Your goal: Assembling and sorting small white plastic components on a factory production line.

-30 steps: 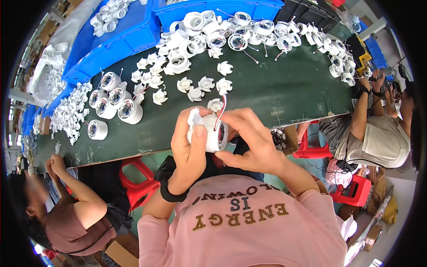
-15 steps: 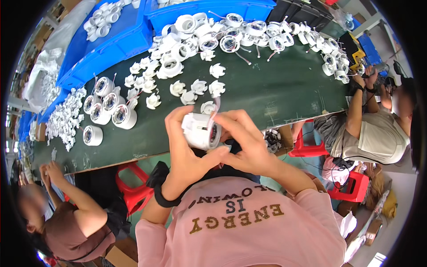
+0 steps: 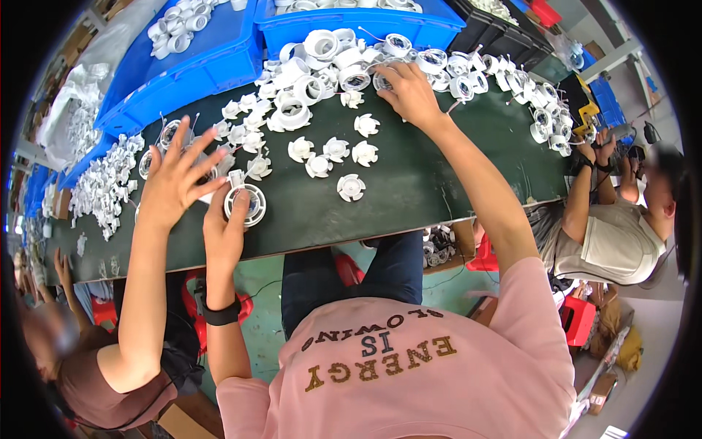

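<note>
My left hand (image 3: 224,233), near the table's front edge, has its thumb and fingers closed round a white cylindrical housing (image 3: 255,210) whose ringed round face is turned up. My right hand (image 3: 413,95) reaches far across to the pile; its thumb and bent fingers close about a white ring-shaped housing (image 3: 380,82), partly hidden under them. Several white clawed caps (image 3: 351,188) lie between my two arms. A co-worker's spread hand (image 3: 175,179) hovers just left of my left hand, over a cluster of white housings.
Blue bins (image 3: 358,28) of white parts line the far side, beside a black crate (image 3: 501,33). A heap of small white pieces (image 3: 110,186) lies at the left of the green table (image 3: 439,183). Another person (image 3: 614,219) sits at the right; red stools (image 3: 578,320) stand below.
My hands have parted: the left moved left with the white housing, the right stretched out to the pile. The co-worker's arm has come in over the left side of the table.
</note>
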Motion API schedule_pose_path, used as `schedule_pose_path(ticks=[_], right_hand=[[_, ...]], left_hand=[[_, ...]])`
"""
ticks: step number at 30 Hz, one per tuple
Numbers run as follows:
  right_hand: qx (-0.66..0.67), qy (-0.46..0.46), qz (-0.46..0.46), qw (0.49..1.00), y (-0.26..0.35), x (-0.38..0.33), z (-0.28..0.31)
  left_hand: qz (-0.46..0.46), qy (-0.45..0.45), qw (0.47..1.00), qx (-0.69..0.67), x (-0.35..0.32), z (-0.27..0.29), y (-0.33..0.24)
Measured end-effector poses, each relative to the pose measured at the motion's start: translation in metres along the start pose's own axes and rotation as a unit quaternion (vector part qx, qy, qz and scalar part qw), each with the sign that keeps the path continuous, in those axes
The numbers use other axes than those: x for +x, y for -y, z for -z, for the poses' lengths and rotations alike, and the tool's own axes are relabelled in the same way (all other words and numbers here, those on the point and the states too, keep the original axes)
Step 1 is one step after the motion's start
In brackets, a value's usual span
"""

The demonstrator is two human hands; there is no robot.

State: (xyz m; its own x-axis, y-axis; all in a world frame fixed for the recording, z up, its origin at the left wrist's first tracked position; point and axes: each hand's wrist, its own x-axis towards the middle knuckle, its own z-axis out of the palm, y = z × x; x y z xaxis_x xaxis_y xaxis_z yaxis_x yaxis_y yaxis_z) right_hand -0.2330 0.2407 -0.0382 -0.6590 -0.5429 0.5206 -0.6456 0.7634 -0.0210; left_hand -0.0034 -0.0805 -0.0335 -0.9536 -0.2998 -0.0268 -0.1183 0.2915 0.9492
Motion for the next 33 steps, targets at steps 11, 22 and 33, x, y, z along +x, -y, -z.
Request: schedule_pose_path(ticks=[11, 22, 33], right_hand=[[0.188, 0.008, -0.142, 0.972, 0.035, -0.074, 0.024], [0.22, 0.065, -0.124, 0.965, 0.063, -0.104, 0.051], [0.326, 0.015, -0.183, 0.927, 0.041, -0.123, 0.054]], left_hand=[[-0.362, -0.104, 0.897, 0.233, 0.013, -0.033, -0.054], [-0.396, 0.209, 0.874, 0.191, 0.105, -0.171, -0.03], [-0.431, 0.165, 0.861, 0.214, 0.112, -0.205, -0.034]])
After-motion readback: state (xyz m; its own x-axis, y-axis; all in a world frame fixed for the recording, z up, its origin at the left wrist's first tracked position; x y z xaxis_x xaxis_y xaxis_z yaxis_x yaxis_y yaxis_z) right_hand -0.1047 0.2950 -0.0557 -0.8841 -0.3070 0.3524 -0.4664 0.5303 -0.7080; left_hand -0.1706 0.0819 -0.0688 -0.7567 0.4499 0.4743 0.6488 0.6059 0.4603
